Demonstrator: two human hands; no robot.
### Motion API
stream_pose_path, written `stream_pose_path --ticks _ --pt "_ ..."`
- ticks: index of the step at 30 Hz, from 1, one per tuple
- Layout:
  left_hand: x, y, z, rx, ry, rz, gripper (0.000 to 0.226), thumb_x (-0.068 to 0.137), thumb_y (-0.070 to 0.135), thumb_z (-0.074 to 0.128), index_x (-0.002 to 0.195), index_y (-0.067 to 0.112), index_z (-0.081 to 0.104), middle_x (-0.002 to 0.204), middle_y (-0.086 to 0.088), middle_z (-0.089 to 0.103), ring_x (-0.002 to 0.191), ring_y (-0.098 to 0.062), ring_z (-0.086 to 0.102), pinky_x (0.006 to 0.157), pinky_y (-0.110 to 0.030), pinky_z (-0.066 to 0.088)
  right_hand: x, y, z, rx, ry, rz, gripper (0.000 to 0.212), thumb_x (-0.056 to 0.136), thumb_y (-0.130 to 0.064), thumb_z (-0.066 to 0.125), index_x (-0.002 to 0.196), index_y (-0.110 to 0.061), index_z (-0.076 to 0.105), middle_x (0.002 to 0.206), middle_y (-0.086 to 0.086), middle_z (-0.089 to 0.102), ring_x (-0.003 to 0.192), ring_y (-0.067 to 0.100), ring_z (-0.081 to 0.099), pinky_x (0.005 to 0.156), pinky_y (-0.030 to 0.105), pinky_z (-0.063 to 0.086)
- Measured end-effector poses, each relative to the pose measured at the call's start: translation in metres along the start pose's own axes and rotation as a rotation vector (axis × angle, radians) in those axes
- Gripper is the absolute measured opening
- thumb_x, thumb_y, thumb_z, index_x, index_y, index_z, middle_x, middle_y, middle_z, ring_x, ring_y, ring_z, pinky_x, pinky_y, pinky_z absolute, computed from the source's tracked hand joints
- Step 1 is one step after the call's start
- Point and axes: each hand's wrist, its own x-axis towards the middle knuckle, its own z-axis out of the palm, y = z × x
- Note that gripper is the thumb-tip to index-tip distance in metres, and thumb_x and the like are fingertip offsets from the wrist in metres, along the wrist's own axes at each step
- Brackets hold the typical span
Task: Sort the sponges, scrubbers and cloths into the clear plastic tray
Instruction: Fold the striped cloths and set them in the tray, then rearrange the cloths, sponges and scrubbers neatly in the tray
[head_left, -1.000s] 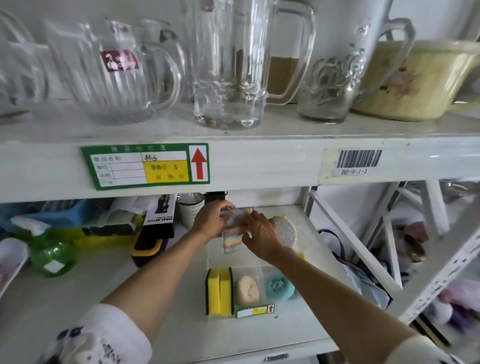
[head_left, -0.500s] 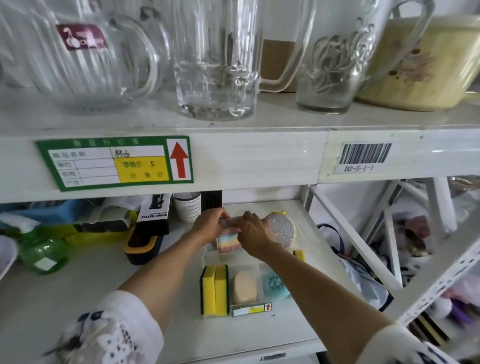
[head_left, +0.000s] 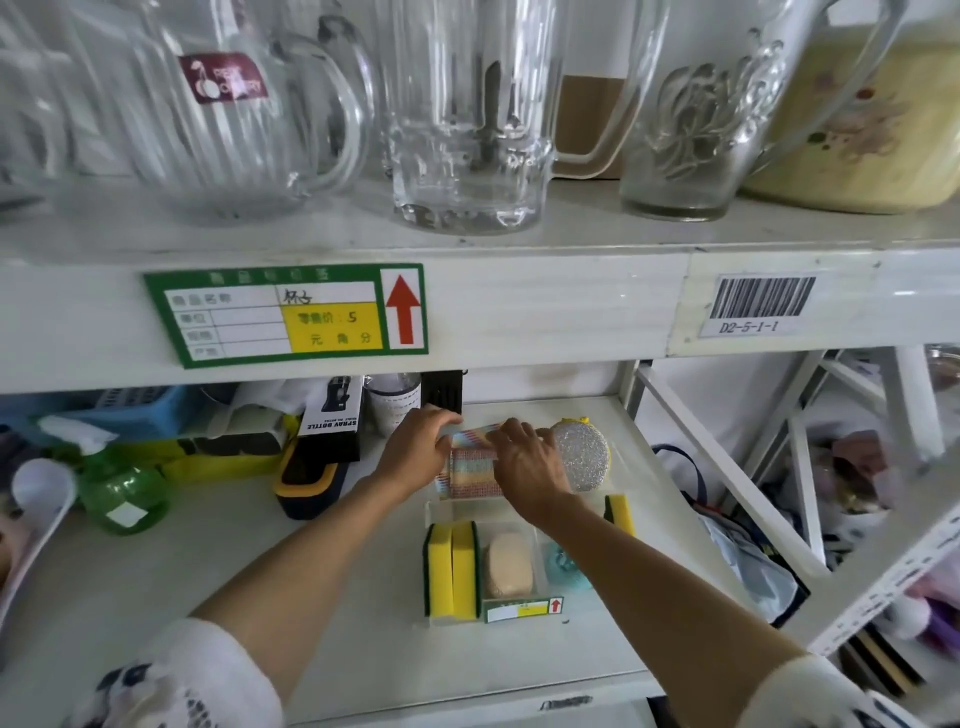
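Observation:
On the lower shelf stands a clear plastic tray (head_left: 519, 616) with a small price label on its front. Two yellow-and-green sponges (head_left: 451, 570) stand in its left compartment, a beige scrubber (head_left: 509, 565) in the middle, a teal scrubber (head_left: 563, 566) at the right. My left hand (head_left: 415, 449) and my right hand (head_left: 524, 470) both grip a rainbow-striped cloth (head_left: 472, 470) over the tray's back part. A silver glitter scrubber (head_left: 582, 462) stands just right of my right hand. Another yellow sponge (head_left: 621, 512) sits at the tray's right side.
A spray bottle box (head_left: 332, 418), a black-and-yellow item (head_left: 309, 480), a green spray bottle (head_left: 122, 493) and a blue basket (head_left: 130, 415) crowd the shelf's left. Glass mugs (head_left: 467, 114) and a yellow pot (head_left: 862, 124) stand on the upper shelf. A white rack frame (head_left: 737, 473) is at the right.
The camera has tilted slightly; both hands stay on the striped cloth, which hangs lower toward the tray's back part.

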Motion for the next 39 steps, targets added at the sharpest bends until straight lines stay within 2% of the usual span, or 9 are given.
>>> stream_pose_path --ticks 3,7,11,18,21,26,30,35,39 --pt "-0.026 0.005 -0.012 0.04 0.105 0.09 0.03 0.092 0.011 0.056 0.121 0.017 0.062 0.119 0.0 0.062 0.115 -0.017 0.054 0.081 -0.015 0.025 -0.012 -0.003 -0.003 0.011 0.056 -0.096 0.036 0.082 -0.018 0.058 0.118 -0.019 0.061 0.113 0.006 0.065 0.103 0.027 0.062 0.087 0.044 0.048" --pt "-0.075 -0.002 -0.016 -0.007 0.066 0.229 0.034 0.093 0.036 0.051 0.12 0.017 0.059 0.117 0.0 0.061 0.111 -0.015 0.056 0.091 -0.032 0.049 -0.041 -0.004 0.0 0.085 0.044 -0.305 0.035 0.094 -0.038 0.044 0.121 -0.019 0.056 0.115 0.004 0.062 0.102 0.024 0.062 0.084 0.039 0.048" --pt "-0.123 -0.018 -0.015 -0.047 -0.044 0.21 0.056 0.089 0.06 0.048 0.131 0.024 0.047 0.128 0.007 0.053 0.118 -0.005 0.049 0.097 -0.026 0.045 -0.075 -0.01 -0.009 0.162 -0.05 -0.365 0.058 0.096 -0.058 0.027 0.134 -0.019 0.046 0.128 0.003 0.058 0.113 0.021 0.056 0.093 0.036 0.046" --pt "-0.161 -0.025 -0.002 -0.011 -0.18 0.194 0.091 0.073 0.07 0.061 0.146 0.03 0.025 0.147 0.01 0.036 0.133 -0.004 0.037 0.109 -0.024 0.038 -0.109 -0.019 -0.009 0.082 -0.093 -0.448 0.099 0.075 -0.077 0.049 0.147 -0.012 0.027 0.14 0.006 0.051 0.119 0.022 0.054 0.1 0.034 0.044" --pt "-0.162 -0.019 0.002 -0.028 -0.178 0.18 0.09 0.074 0.062 0.065 0.146 0.029 0.022 0.148 0.009 0.034 0.135 -0.006 0.035 0.109 -0.021 0.035 -0.112 -0.019 -0.001 0.056 -0.111 -0.451 0.107 0.071 -0.072 0.059 0.149 -0.009 0.021 0.143 0.008 0.047 0.123 0.024 0.052 0.102 0.034 0.044" --pt "-0.159 -0.014 0.001 -0.053 -0.177 0.137 0.088 0.072 0.057 0.07 0.142 0.03 0.024 0.142 0.007 0.041 0.129 -0.007 0.042 0.102 -0.018 0.039 -0.109 -0.022 -0.001 0.167 -0.141 -0.365 0.091 0.074 -0.037 0.075 0.146 -0.013 0.025 0.14 0.008 0.051 0.121 0.027 0.054 0.101 0.035 0.044" --pt "-0.151 -0.013 -0.007 -0.089 -0.18 0.052 0.088 0.073 0.057 0.069 0.143 0.033 0.022 0.143 0.008 0.043 0.127 -0.006 0.045 0.101 -0.023 0.042 -0.103 -0.023 -0.012 0.311 -0.188 -0.256 0.082 0.079 -0.037 0.068 0.145 -0.018 0.023 0.14 0.006 0.048 0.115 0.027 0.057 0.097 0.032 0.044" --pt "-0.141 -0.01 -0.012 -0.1 -0.244 0.02 0.087 0.077 0.06 0.062 0.147 0.036 0.016 0.142 0.007 0.044 0.125 -0.006 0.044 0.103 -0.03 0.044 -0.094 -0.024 -0.016 0.34 -0.247 -0.222 0.095 0.081 -0.036 0.064 0.152 -0.018 0.005 0.141 0.007 0.042 0.097 0.027 0.062 0.086 0.033 0.048" --pt "-0.138 -0.009 -0.011 -0.085 -0.297 -0.011 0.088 0.078 0.058 0.062 0.149 0.036 0.013 0.147 0.005 0.04 0.129 -0.007 0.042 0.105 -0.03 0.041 -0.092 -0.025 -0.014 0.339 -0.301 -0.209 0.098 0.082 -0.037 0.064 0.154 -0.017 -0.001 0.143 0.009 0.043 0.102 0.029 0.061 0.088 0.037 0.049"
